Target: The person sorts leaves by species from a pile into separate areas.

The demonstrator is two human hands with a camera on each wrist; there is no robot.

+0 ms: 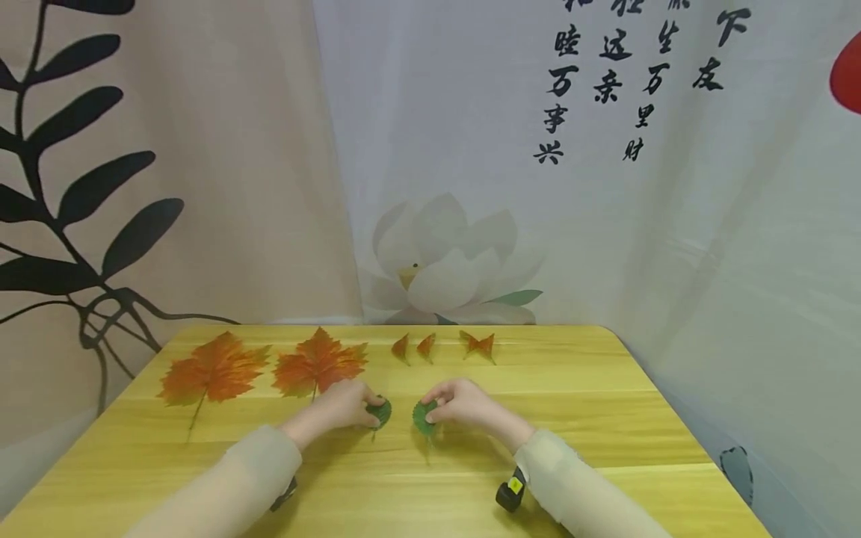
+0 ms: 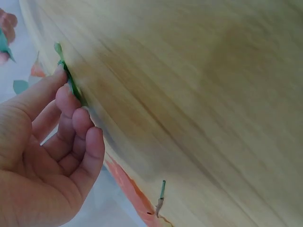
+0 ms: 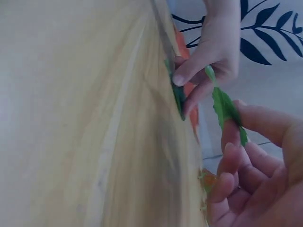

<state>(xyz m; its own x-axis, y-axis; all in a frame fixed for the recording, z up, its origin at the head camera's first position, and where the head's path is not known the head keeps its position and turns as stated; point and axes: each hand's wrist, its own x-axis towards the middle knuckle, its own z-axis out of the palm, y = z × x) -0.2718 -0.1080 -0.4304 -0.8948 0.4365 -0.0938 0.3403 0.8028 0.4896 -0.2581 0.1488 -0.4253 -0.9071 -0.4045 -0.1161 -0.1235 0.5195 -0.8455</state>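
Two small green leaves with toothed edges are held side by side over the middle of the table. My left hand [image 1: 344, 403] pinches the left green leaf [image 1: 382, 412] between thumb and fingers, its short stem pointing down toward me. Facing it, my right hand [image 1: 460, 403] pinches the right green leaf [image 1: 421, 418] by its right side. A narrow gap separates the two leaves. In the right wrist view, the right green leaf [image 3: 223, 106] stands edge-up in the fingertips, while the left green leaf [image 3: 178, 97] appears close over the wood beyond it.
Two big orange maple leaves, one at far left [image 1: 214, 369] and one behind my left hand [image 1: 320, 364], lie on the yellow wooden table [image 1: 592, 403]. Small orange leaf pieces [image 1: 426, 347] and a butterfly-shaped orange piece [image 1: 478, 345] lie along the back edge. A printed curtain [image 1: 471, 149] hangs behind.
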